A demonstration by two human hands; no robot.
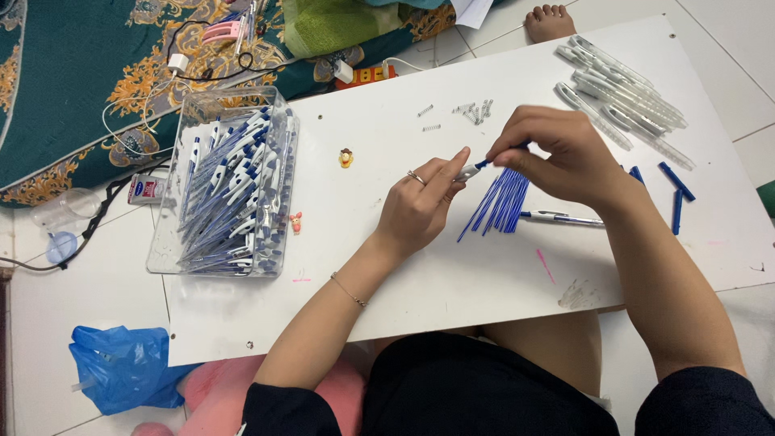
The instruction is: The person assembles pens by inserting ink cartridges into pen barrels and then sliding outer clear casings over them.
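My left hand [420, 206] pinches a small clear-and-white pen part [467, 171] above the white board [452, 291]. My right hand [557, 153] meets it from the right, its fingertips closed on a blue piece at the part's end. Under my right hand lies a fan of thin blue refills [499, 203]. A finished pen [561, 217] lies just right of them. A few small metal springs [475, 111] are scattered farther up the board.
A clear plastic box [222, 186] full of blue-and-white pens stands at the board's left edge. Clear pen barrels [622, 93] are piled at the top right, blue caps [675, 190] below them. A blue bag [121, 367] lies on the floor.
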